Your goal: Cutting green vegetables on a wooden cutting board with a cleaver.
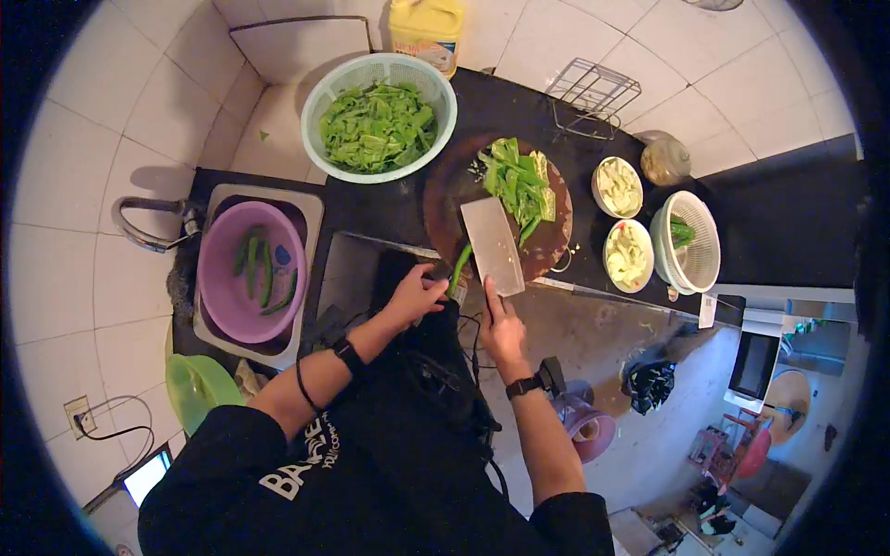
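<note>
My right hand (502, 335) grips the handle of a cleaver (492, 244), its broad blade slanting over the near part of a round wooden chopping board (445, 187). A long green pepper (460, 270) lies at the board's near edge, left of the blade, its lower end at the fingers of my left hand (425, 290). The left fingertips are pinched together by this pepper; their exact hold is partly hidden. Flattened green peppers (518, 181) are heaped on the board's far right part, some showing pale seeds.
A colander of cut greens (375, 128) stands behind the board. At left, a purple basin (250, 326) with green peppers sits in the sink (314, 208). To the right are two bowls of pale slices (617, 187), (628, 256), a white basket (702, 243) and a wire rack (594, 94).
</note>
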A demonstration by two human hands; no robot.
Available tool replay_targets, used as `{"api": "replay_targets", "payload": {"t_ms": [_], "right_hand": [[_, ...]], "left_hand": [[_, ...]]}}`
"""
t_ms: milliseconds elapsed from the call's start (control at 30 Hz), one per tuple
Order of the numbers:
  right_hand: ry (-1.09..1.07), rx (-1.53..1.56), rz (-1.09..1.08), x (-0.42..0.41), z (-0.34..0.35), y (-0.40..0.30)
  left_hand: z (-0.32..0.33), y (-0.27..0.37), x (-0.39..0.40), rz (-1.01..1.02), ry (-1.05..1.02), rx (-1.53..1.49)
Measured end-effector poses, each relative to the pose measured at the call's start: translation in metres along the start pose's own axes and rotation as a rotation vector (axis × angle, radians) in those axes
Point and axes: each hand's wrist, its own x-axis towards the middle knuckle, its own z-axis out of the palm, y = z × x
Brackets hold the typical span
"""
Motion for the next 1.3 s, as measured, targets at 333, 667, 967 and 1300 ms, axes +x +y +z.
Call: {"api": "replay_targets", "payload": {"t_ms": [333, 667, 967, 1300], "right_hand": [[-0.049, -0.024, 0.006, 0.013, 0.013, -0.004], [0.167, 0.128, -0.125, 0.031, -0.053, -0.034], [0.168, 0.076, -0.136, 0.006, 0.026, 0.015], [0.079, 0.067, -0.055, 0.007, 0.027, 0.013]], "left_hand": [[0.011, -0.032, 0.022, 0.006, -0.087, 0.174], [0.000, 0.013, -0.004, 0.194, 0.233, 0.447], [-0.003, 0.013, 0.003, 0.193, 0.256, 0.505], [-0.011, 0.031, 0.002, 0.163, 0.235, 0.352]]}}
